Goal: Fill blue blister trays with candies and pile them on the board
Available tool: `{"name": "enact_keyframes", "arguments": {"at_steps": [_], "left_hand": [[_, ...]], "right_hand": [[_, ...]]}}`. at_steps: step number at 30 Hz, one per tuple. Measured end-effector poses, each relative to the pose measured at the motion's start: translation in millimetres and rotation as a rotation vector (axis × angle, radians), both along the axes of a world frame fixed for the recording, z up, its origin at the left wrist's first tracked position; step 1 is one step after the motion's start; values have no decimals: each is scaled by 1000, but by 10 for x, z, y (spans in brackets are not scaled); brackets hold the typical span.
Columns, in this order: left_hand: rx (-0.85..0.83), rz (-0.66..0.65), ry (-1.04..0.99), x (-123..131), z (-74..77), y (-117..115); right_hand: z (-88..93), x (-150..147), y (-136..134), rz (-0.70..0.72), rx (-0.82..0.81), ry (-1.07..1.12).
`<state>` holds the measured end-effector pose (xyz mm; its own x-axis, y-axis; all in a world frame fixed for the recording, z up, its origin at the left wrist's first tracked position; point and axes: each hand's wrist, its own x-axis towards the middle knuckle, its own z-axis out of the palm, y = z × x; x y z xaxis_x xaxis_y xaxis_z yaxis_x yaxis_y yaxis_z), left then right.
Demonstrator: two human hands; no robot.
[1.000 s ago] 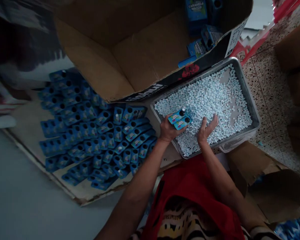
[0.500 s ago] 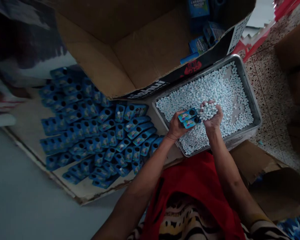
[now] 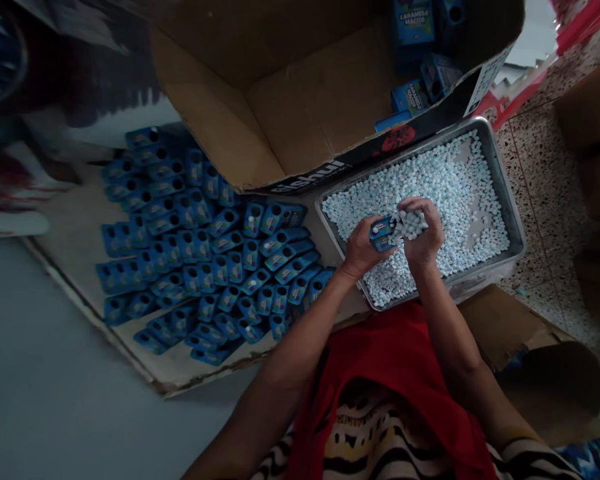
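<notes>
My left hand (image 3: 361,252) grips two small blue candy boxes (image 3: 382,233) above a metal tray (image 3: 506,193) filled with small white and pale blue candies (image 3: 450,193). My right hand (image 3: 423,235) is cupped round a handful of those candies, pressed against the open ends of the boxes. Both hands hover over the near left part of the tray.
Several rows of blue boxes (image 3: 200,253) lie on a flat cardboard sheet (image 3: 70,247) to the left. A big open carton (image 3: 300,87) with more blue boxes (image 3: 415,40) stands behind the tray. Speckled floor and brown cartons (image 3: 585,113) lie to the right.
My right hand scooped candies out of the tray, rose and closed against the boxes. My left hand tilted the boxes toward it.
</notes>
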<state>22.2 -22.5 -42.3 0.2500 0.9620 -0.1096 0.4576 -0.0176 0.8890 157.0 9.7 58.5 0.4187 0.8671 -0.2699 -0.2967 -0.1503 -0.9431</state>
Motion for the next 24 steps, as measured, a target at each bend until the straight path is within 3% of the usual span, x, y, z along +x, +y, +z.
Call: {"name": "enact_keyframes", "arguments": {"at_steps": [4,8,12,15,18,21,24], "left_hand": [[57,-64,57,-23,123,86],[60,-157,194,-79,362,207],[80,-212,315,-266,499,294],[63,-176,339,-434,426,273],[28,-103,334,-548,275,193],[38,-34,333,-582,156,122],[56,-15,325,-541,123,97]], "right_hand": [[-3,-83,-6,50,20,-66],[66,-134,-155,188,-1,-107],[71,189,-167,235,-14,-269],[-195,687,141,201,-88,-650],[-639,1070,580,284,-122,-1149],[-1006,1126,806,416,-160,-1448],[-1165,977,715,473,-211,-1459]]}}
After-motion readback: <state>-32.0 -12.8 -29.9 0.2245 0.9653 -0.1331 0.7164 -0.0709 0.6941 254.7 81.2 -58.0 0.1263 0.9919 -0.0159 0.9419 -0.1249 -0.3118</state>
